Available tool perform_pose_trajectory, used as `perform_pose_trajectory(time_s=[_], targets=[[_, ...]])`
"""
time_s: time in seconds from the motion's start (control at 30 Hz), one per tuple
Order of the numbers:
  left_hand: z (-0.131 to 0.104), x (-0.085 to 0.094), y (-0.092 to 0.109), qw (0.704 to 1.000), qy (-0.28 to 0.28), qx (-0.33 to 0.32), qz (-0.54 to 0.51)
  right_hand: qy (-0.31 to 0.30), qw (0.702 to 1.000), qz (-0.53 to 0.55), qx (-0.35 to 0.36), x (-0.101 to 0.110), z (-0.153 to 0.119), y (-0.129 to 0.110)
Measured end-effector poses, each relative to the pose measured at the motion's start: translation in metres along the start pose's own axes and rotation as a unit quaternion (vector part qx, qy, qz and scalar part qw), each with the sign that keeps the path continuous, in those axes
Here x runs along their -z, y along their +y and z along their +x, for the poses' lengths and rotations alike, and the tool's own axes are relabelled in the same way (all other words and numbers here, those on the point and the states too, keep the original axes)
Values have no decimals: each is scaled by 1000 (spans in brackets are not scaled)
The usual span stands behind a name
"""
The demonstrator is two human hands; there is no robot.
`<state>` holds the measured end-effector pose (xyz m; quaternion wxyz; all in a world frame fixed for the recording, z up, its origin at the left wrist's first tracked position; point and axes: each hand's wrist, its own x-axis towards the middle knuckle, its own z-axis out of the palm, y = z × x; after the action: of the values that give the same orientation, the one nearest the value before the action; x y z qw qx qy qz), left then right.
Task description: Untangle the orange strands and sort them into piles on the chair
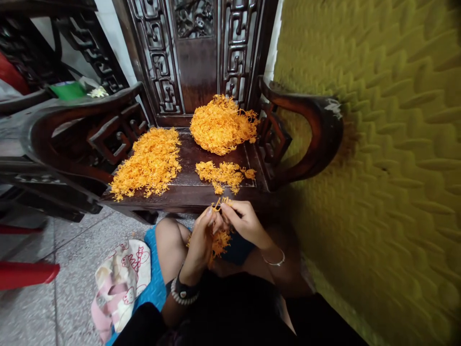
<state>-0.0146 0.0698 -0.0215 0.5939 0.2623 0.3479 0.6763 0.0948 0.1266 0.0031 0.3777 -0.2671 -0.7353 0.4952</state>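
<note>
My left hand [203,235] and my right hand [248,223] meet in front of the seat's front edge, both with closed fingers. Between their fingertips is a small orange piece [217,204] with thin prongs. More orange pieces [220,242] hang below my left hand, above my lap. On the dark wooden chair seat [187,156] lie a wide orange pile [151,161] at the left, a taller round heap [221,125] at the back right and a small scattered group [225,174] near the front right.
Curved armrests [313,139] flank the seat. A padded yellow-green wall [378,192] stands at the right. A white and pink cloth bag [122,283] lies at the lower left beside a blue mat [153,286]. Red stool parts [29,274] show at the far left.
</note>
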Motion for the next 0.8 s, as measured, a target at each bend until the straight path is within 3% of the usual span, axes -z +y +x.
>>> perform_pose_trajectory(time_s=[0.1,0.17,0.27,0.33,0.4,0.43,0.53,0.63,0.7,0.8], targets=[[-1,-4,-3,993,-49,67,-83,19,982,186,-2,-4,4,5],[-2,-8,-5,983,-44,79,-162,87,958,275,12,-1,11,11],[-2,-13,-4,974,-12,72,-216,187,944,270,30,12,19,20],[-1,-13,-2,972,-20,82,-218,215,964,151,29,25,23,27],[-1,-13,3,971,-39,77,-221,231,969,-80,18,39,25,37],[-1,-12,5,972,-47,67,-222,243,947,-209,9,46,27,42],[-4,-13,9,976,-54,39,-209,240,833,-498,-32,62,30,58],[-7,-14,9,977,-50,26,-203,184,766,-611,-75,67,31,70],[-7,-13,9,976,-52,16,-211,159,755,-630,-90,65,30,74],[-6,-11,7,978,-48,-5,-204,169,760,-620,-93,61,28,77]])
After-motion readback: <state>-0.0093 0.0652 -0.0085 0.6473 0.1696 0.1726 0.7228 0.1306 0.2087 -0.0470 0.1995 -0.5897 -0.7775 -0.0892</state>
